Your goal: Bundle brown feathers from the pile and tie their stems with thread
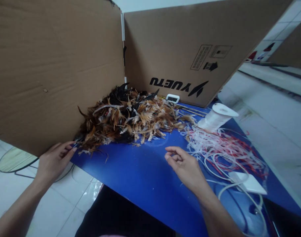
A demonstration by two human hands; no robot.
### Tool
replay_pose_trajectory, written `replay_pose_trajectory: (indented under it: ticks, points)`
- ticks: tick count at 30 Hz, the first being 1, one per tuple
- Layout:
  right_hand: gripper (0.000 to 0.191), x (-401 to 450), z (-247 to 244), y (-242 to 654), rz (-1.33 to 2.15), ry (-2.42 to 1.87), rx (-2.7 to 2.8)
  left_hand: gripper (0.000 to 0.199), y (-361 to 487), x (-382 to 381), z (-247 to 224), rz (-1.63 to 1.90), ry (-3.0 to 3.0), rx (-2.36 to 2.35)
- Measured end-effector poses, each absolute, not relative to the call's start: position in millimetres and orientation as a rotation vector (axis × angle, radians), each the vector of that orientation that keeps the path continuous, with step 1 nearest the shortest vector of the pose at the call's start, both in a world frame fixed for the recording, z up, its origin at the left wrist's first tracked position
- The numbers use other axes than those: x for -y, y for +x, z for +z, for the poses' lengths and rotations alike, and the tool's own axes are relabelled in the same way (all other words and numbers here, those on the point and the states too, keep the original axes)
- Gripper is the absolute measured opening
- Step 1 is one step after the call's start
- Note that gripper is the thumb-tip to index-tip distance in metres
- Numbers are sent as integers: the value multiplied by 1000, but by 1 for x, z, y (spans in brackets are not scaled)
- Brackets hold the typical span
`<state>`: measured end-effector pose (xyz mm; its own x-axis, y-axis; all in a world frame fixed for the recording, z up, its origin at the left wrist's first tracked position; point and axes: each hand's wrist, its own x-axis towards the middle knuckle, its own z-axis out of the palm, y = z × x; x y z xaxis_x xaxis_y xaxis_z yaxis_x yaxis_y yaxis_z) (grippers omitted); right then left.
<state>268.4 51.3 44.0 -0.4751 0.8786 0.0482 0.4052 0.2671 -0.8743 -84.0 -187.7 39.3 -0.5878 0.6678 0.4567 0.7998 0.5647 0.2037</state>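
Observation:
A big heap of brown, black and tan feathers (130, 118) lies on the blue tabletop (140, 171) against the cardboard. At the heap's near left end is my left hand (55, 159), its thumb and fingertips closing on what looks like a dark feather; its far part merges with the heap. My right hand (185, 164) hovers over the tabletop to the right, fingers loosely curled and thumb apart from them, with nothing visible in it. Beside it on the right spreads a tangle of white and red plastic strips (221, 148).
Cardboard panels (189, 49) wall off the left and back. A white spool (214, 117) stands at the back right, near thin sticks (192, 109) and a small white display device (172, 98). A white box (249, 182) and looped cable (224, 192) lie at the right.

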Motion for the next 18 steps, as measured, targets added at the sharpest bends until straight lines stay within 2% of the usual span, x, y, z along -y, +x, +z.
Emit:
replay_pose_trajectory:
  ticks: [7,12,18]
  points:
    - [18,-50,48,270,913,-1102,2106,13,-48,193,41,-662,-1151,2141]
    - [13,-51,49,271,724,-1072,2189,36,-6,160,50,-774,-1728,1924]
    - [14,-54,45,272,586,-1061,2267,23,18,83,57,-643,-2102,1826]
